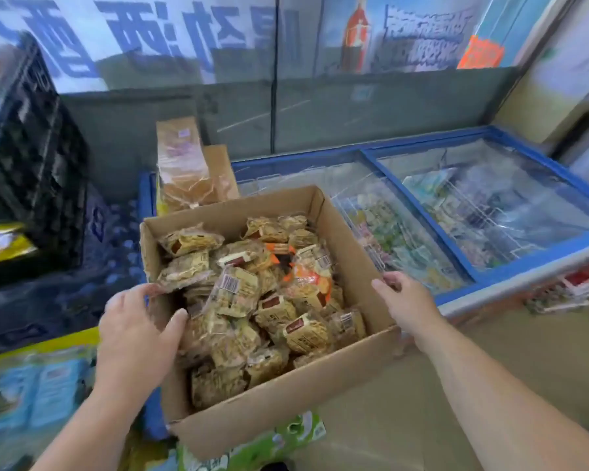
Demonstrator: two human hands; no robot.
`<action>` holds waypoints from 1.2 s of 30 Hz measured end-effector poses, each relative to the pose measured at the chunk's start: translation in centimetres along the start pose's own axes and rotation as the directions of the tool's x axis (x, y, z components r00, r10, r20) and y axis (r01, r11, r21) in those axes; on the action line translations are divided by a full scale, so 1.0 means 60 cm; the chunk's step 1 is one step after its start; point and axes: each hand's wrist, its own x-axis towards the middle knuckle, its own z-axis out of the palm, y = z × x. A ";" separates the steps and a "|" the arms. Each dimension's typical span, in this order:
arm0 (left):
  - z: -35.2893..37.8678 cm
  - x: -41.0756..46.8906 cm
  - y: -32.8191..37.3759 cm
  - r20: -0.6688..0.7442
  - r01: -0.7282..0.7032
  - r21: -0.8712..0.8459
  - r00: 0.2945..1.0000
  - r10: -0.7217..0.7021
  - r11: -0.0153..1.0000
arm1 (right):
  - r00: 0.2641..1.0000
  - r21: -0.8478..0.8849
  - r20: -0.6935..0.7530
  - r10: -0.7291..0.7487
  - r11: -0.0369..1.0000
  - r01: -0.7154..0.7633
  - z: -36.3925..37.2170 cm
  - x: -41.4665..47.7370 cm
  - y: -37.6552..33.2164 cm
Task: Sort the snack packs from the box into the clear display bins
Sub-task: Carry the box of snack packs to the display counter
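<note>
An open cardboard box (286,399) sits in the middle of the view, filled with several yellowish snack packs (252,300) in clear wrappers; a few orange packs (312,275) lie among them. My left hand (140,331) grips the box's left wall, thumb inside against the packs. My right hand (405,299) grips the right wall at its rim. No clear display bin can be made out in the view.
A blue-framed chest freezer (470,205) with sliding glass lids stands right behind the box. Black crates (31,171) are stacked at the left. Tall brown snack bags (184,168) stand behind the box. Packaged goods (38,385) lie at the lower left, and a green carton (252,447) lies under the box.
</note>
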 end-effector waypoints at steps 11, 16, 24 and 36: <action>0.018 0.052 -0.031 0.100 0.215 0.041 0.971 -0.218 0.976 | 0.989 -0.516 0.073 0.131 0.853 -0.075 0.033 0.078 -0.029; 0.009 0.030 0.012 0.108 0.103 0.112 0.987 -0.115 0.988 | 0.992 -0.492 0.060 0.109 0.868 -0.065 0.001 0.060 0.015; 0.060 0.011 0.182 0.235 -0.045 0.071 0.972 0.027 0.996 | 0.983 -0.355 -0.032 0.182 0.917 -0.182 -0.150 0.015 0.154; 0.312 -0.102 0.620 0.388 -0.321 -0.024 0.870 0.305 0.947 | 0.895 -0.105 -0.234 0.380 0.905 -0.411 -0.505 -0.012 0.492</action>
